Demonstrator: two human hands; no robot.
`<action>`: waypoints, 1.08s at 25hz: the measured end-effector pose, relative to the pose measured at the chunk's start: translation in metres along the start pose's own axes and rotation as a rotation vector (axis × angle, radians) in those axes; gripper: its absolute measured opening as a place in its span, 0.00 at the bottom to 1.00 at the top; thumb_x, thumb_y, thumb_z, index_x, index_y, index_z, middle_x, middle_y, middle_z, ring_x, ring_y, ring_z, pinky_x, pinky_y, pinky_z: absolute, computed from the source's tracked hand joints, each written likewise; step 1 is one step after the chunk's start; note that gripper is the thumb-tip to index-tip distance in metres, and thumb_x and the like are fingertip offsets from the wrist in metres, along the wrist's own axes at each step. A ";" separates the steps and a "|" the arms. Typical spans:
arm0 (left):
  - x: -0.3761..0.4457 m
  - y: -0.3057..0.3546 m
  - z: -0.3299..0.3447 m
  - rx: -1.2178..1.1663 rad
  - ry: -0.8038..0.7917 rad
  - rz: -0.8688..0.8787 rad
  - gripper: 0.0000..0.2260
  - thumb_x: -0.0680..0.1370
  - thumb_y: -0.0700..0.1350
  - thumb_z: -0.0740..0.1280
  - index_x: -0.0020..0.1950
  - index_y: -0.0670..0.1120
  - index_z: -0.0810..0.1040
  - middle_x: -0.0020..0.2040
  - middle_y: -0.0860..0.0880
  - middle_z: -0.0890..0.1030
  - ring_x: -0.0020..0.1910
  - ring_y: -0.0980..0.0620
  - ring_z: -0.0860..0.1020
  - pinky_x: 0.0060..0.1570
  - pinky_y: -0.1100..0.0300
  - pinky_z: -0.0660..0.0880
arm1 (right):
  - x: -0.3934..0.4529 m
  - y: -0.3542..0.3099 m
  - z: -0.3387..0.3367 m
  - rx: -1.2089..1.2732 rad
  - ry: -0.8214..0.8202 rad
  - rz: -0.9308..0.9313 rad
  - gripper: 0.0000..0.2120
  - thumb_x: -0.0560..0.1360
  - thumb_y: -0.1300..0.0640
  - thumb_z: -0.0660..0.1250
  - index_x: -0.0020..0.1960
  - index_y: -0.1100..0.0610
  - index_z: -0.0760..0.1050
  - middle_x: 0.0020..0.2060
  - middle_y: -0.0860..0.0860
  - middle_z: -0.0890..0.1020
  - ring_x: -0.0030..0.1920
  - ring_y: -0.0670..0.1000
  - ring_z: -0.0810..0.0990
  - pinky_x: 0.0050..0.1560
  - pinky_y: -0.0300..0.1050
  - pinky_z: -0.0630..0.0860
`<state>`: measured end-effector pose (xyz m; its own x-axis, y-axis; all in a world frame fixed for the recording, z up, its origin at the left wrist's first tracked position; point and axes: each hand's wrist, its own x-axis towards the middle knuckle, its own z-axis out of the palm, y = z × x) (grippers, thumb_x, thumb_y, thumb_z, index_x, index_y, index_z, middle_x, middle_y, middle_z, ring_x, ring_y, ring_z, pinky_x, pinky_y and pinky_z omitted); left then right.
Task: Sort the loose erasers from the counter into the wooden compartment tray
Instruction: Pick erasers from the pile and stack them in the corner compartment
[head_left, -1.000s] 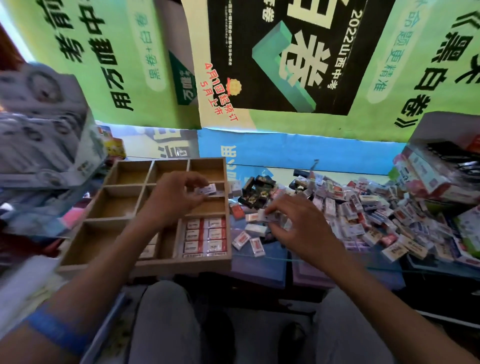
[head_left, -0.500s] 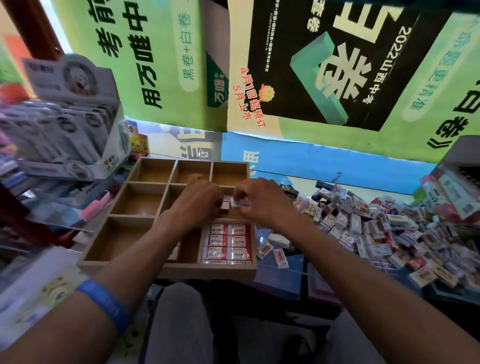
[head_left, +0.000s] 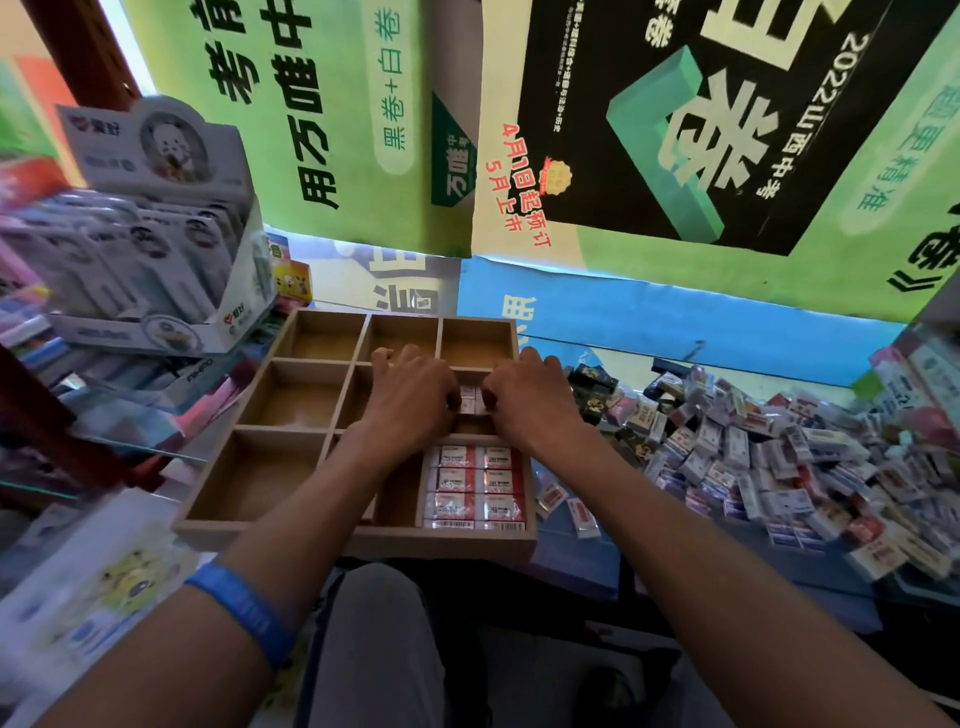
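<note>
We are early in the sort: in the wooden compartment tray (head_left: 291, 530) only the near right compartment is packed with red-and-white erasers (head_left: 475, 488), the other visible compartments look bare, and a big pile of loose erasers (head_left: 753, 457) waits on the glass counter (head_left: 576, 561) to the right. Our left hand (head_left: 410, 400) and right hand (head_left: 530, 400) curl round a few small erasers (head_left: 471, 400) between them, over the middle right compartment

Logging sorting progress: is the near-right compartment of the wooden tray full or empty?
Full. The near-right compartment of the wooden compartment tray holds red-and-white wrapped erasers packed flat in two columns, covering its floor.
</note>
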<state>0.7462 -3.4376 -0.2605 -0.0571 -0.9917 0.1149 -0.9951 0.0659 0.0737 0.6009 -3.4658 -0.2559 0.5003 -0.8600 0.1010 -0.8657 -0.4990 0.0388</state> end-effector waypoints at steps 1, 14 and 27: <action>-0.001 0.001 -0.001 -0.018 -0.012 -0.017 0.05 0.77 0.51 0.68 0.49 0.54 0.83 0.55 0.53 0.80 0.63 0.48 0.70 0.66 0.44 0.59 | -0.001 0.002 0.000 0.012 -0.007 0.004 0.08 0.77 0.57 0.65 0.51 0.50 0.82 0.51 0.52 0.80 0.58 0.56 0.71 0.59 0.53 0.67; -0.029 0.138 -0.010 -0.347 0.015 0.224 0.11 0.76 0.52 0.66 0.57 0.53 0.81 0.49 0.54 0.84 0.47 0.52 0.81 0.53 0.53 0.77 | -0.186 0.132 0.017 0.718 0.436 0.498 0.06 0.77 0.60 0.68 0.49 0.50 0.81 0.39 0.44 0.81 0.37 0.40 0.78 0.37 0.41 0.74; -0.018 0.175 0.036 -0.513 -0.064 0.065 0.11 0.75 0.52 0.70 0.56 0.51 0.80 0.49 0.52 0.84 0.49 0.52 0.81 0.53 0.51 0.77 | -0.208 0.120 0.050 0.407 0.095 0.322 0.23 0.68 0.32 0.59 0.55 0.45 0.77 0.51 0.46 0.76 0.51 0.53 0.74 0.52 0.49 0.70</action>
<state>0.5705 -3.4124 -0.2855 -0.1381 -0.9875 0.0756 -0.8226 0.1569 0.5465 0.3942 -3.3521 -0.3220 0.1900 -0.9726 0.1342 -0.8892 -0.2284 -0.3965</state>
